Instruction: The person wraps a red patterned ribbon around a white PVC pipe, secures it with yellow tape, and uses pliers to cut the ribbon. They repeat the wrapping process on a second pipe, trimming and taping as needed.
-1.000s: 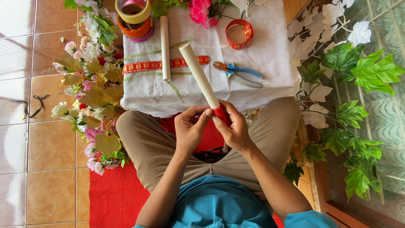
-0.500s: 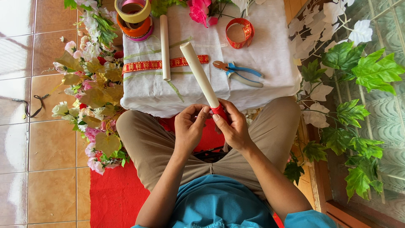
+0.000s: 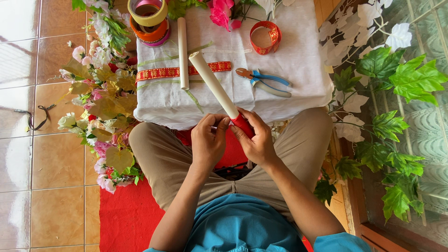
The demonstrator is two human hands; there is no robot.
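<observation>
a cream tube (image 3: 213, 84) is being held at its near end, above the lap and at the near edge of a small table (image 3: 303, 70) covered in white cloth; its far end is being pointed up and away over the cloth. a red wrap (image 3: 242, 125) is being pressed around the near end of the tube. the right hand (image 3: 257, 142) is being closed around that red end, with its fingers clamped on the wrap. the left hand (image 3: 208, 140) is being kept just beside it, its fingertips drawn together and pinched at the spot where the cream surface meets the red.

on the cloth, a second cream tube (image 3: 183, 52) is being left lying upright in the picture, just left of the held one, across a red patterned ribbon strip (image 3: 161, 73). pliers with blue handles (image 3: 262, 80) are being kept to the right of the held tube, and a red ribbon roll (image 3: 264, 37) is lying beyond them. stacked tape rolls (image 3: 148, 18) in yellow and orange are being kept at the far left corner, and a pink flower (image 3: 220, 12) is lying at the far edge.

a heap of artificial flowers (image 3: 100, 93) is lying on the tiled floor to the left, a red mat (image 3: 126, 217) is lying under the legs, and green leaves (image 3: 401, 93) are hanging to the right.
</observation>
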